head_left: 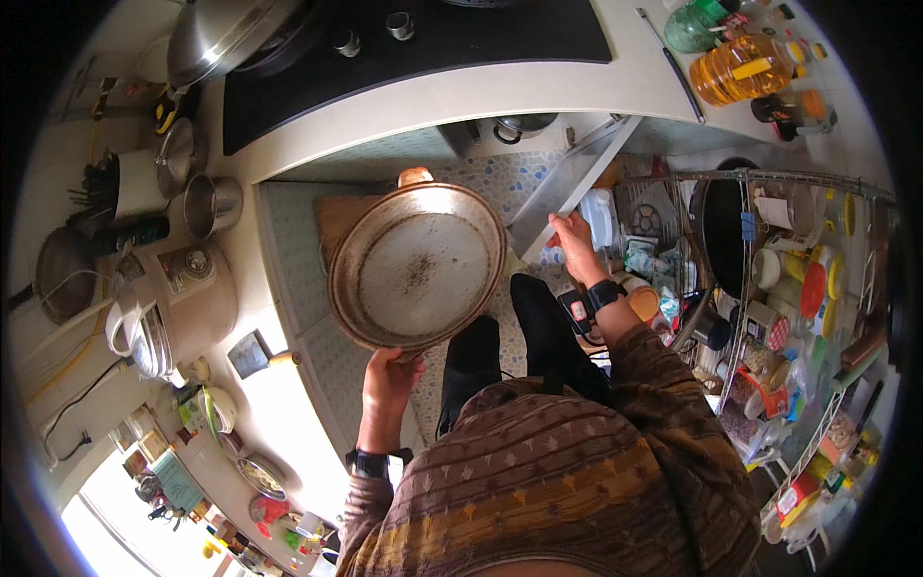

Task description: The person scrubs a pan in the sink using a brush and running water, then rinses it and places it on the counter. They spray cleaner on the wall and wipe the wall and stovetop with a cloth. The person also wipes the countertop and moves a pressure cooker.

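A large round pan [423,269], worn and stained brown around its rim, is tilted in front of me over the patterned floor. My left hand [387,385] is closed on its near edge, thumb on top. A small ear handle sticks out at its far side. My right hand [575,248] is closed around the edge of a pale cabinet door [588,173], which stands swung out under the counter. Beyond the pan the cabinet is open, and a pot [526,125] with a dark handle shows inside it.
A black stove top [481,48] with two knobs lies above the cabinet. At the right stands a wire rack [808,177] crowded with jars, packets and a black wok. To the left, a rice cooker [187,288] and a steel pot [212,205] stand on the counter.
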### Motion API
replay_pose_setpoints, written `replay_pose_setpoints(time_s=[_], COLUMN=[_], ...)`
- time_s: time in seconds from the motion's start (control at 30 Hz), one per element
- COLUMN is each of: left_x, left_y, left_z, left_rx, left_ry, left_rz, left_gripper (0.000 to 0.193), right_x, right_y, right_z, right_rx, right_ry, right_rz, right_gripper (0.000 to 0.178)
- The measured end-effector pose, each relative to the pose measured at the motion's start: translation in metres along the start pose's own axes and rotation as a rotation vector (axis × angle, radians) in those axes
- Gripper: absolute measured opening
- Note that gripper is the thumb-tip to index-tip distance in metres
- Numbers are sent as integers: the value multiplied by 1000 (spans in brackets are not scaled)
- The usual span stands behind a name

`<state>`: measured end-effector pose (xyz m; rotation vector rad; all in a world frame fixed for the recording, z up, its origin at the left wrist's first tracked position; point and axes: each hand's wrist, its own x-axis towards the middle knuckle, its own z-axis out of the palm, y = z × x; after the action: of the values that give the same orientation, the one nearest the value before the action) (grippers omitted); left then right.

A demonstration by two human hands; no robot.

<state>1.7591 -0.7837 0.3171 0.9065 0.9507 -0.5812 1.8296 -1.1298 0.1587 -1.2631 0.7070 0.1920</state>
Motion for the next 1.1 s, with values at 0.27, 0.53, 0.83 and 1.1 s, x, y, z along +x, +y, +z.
replay_pose_setpoints(time_s=[0.27, 0.53, 0.83, 1.1], left_x=[77, 160, 250, 370], left_y=[0, -16, -42, -19], left_z=[78, 174, 235, 271], left_rx=[-98, -165, -85, 172], left_ry=[-127, -244, -508, -504], left_rz=[-321, -396, -207, 73], left_gripper=[21, 19, 24, 29], right_x=[-4, -3, -10, -10], right_y=[10, 20, 13, 19], right_z=[-13, -16, -17, -21], right_rx=[-20, -24, 96, 99], right_ry=[29, 57, -10, -79], right_rz=[-61, -27, 33, -61], right_gripper=[15, 16, 24, 21])
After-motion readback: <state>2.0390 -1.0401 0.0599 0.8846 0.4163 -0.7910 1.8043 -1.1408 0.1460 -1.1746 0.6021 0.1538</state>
